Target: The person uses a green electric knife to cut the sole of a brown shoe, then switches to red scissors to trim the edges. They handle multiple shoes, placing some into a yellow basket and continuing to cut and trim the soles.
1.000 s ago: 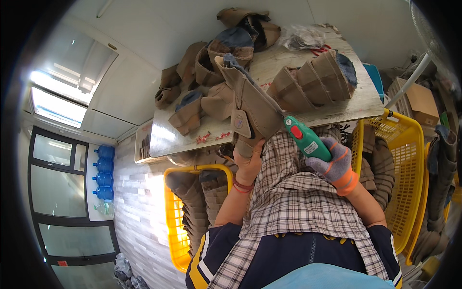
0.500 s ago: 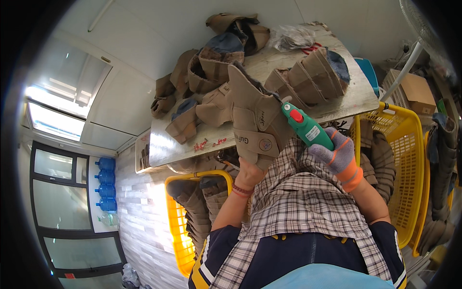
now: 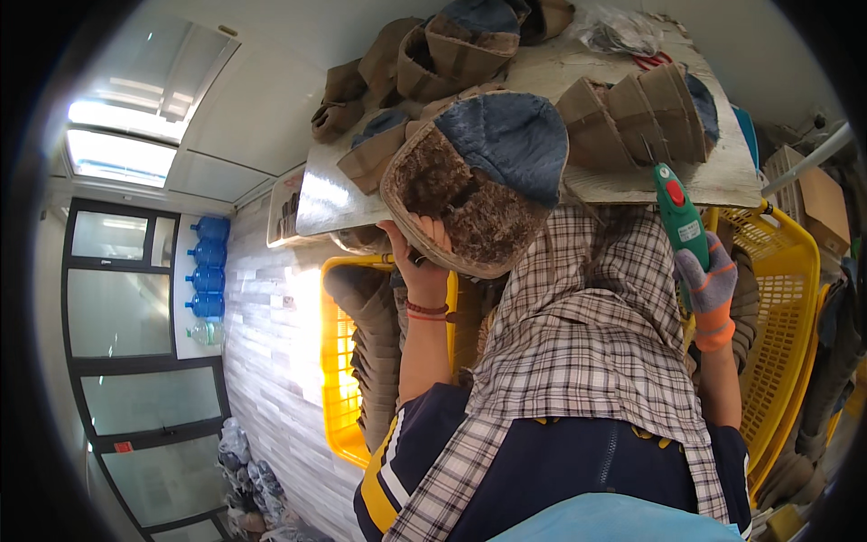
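My left hand point(image 3: 426, 253) is bare and grips the near rim of a tan fleece-lined boot upper point(image 3: 452, 194), some fingers inside it and the thumb outside. Its open side faces me, with brown fleece and a blue-grey lining piece visible. My right hand point(image 3: 711, 285), in a grey and orange glove, is closed round a green power hand tool point(image 3: 684, 221) with a red button and a narrow tip. This tool is held upright at the table's front edge, apart from the upper. Beyond its tip, several nested boot uppers point(image 3: 632, 117) lie on the table.
More uppers point(image 3: 424, 63) are piled along the back of the worn table point(image 3: 623, 188), near a clear plastic bag point(image 3: 619, 32). Yellow baskets holding uppers stand at left point(image 3: 336, 361) and right point(image 3: 786, 271). Blue water bottles point(image 3: 209, 271) line the wall.
The boot upper has been turned from its strapped outer side to its lined inside. My right hand and the tool have moved right, away from it. The whole view has shifted.
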Motion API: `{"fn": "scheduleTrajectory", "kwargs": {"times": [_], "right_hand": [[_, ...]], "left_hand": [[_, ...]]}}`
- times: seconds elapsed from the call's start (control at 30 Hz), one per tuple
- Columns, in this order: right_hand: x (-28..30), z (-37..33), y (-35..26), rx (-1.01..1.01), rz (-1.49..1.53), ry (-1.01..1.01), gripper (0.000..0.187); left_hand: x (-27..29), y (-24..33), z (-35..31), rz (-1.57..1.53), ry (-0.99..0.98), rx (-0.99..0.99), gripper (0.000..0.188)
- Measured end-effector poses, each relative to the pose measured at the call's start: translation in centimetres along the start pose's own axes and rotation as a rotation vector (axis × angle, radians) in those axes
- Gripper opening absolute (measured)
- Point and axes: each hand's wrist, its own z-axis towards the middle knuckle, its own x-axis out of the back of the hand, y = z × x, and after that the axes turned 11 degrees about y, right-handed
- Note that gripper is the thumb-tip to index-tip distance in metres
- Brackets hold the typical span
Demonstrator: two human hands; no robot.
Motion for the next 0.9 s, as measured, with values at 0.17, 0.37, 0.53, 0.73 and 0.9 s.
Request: {"fn": "scheduleTrajectory", "kwargs": {"times": [0.17,0.37,0.53,0.73,0.9], "right_hand": [[1.1,-1.9,1.3,0.045,-0.216,-0.028,0.039],[1.0,-3.1,2.1,-0.017,-0.198,-0.043,0.04],[0.8,-3.2,1.7,-0.067,-0.157,-0.031,0.041],[0.8,-3.7,1.3,-0.13,-0.153,0.043,0.038],[1.3,-3.3,2.9,-0.144,-0.156,0.109,0.04]], "left_hand": [[0.9,1.5,1.2,0.143,0.091,-0.137,0.056],[1.7,5.1,7.2,0.086,0.087,-0.183,0.055],[0.3,6.7,14.3,0.047,0.137,-0.146,0.09],[1.1,-0.6,14.0,0.492,0.543,-0.413,0.044],[-2.1,-13.8,11.0,0.313,0.186,0.263,0.028]]}}
